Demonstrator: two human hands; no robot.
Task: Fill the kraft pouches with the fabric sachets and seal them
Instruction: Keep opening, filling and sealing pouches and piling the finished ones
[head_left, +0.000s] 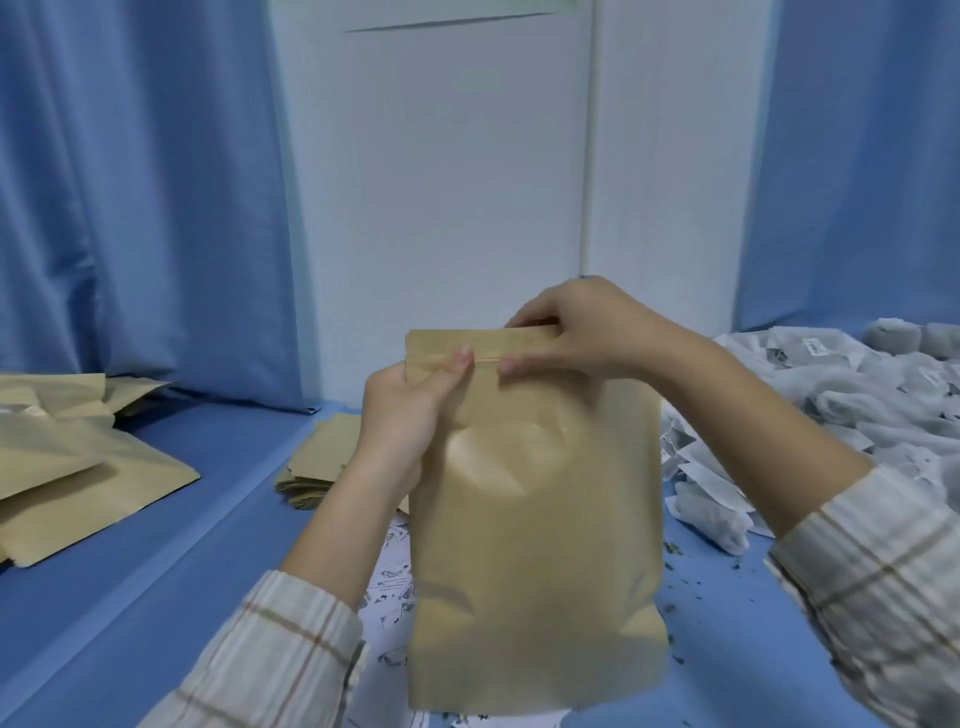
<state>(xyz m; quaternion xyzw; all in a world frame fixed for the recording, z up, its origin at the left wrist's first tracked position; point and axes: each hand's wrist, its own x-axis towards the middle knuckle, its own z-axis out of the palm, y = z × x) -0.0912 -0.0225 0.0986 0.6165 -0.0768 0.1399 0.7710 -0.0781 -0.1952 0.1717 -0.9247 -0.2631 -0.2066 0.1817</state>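
A bulging kraft pouch (535, 530) is held upright in front of me above the blue surface. My left hand (402, 410) pinches its top left along the zip strip, thumb on the front. My right hand (582, 332) pinches the top band to the right of it, thumb on the strip and fingers over the rim. The two thumbs sit close together on the strip. Loose white fabric sachets (862, 405) lie heaped at the right.
A stack of flat kraft pouches (322, 457) lies behind my left wrist. More kraft pouches (78, 467) are piled at the far left. Printed white paper (389, 587) lies under the held pouch. Dark crumbs dot the blue surface (727, 639). Blue curtains and a white door stand behind.
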